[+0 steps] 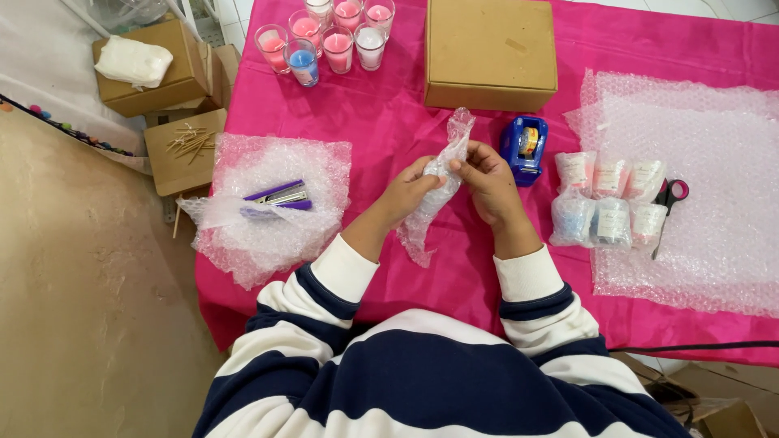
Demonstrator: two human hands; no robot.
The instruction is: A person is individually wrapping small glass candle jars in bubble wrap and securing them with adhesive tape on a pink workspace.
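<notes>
The bench [389, 122] is draped in a bright pink cloth, and it is laid out like a packing station around the person, who wears a navy-and-white striped top.

At about three o'clock a wide sheet of bubble wrap [706, 162] lies flat, probably kept spread so that pieces come off it easily. At twelve o'clock a closed cardboard box [489, 53] sits well apart from the hands, out of their way. At nine o'clock a smaller bubble wrap sheet [268, 211] carries a purple stapler [280, 195].

At eleven o'clock a cluster of glass candles [329, 36], pink, blue and white, stands bare. On the near edge of the wide sheet, at about three o'clock, six wrapped candles [607, 201] lie in two rows, kept apart from the bare ones. Pink-handled scissors [669, 203] lie just beside them, and a blue tape dispenser [524, 148] stands at one o'clock, near the hands.

At the centre, both hands hold a bubble-wrapped bundle [442, 182] upright above the cloth, with loose wrap trailing at both ends. The left hand [410, 195] curls round it from nine o'clock. The right hand [487, 182] has its fingers [469, 165] closed on the wrap from three o'clock, seemingly pinching the layers so they stay tight. What is inside the bundle cannot be told.
</notes>
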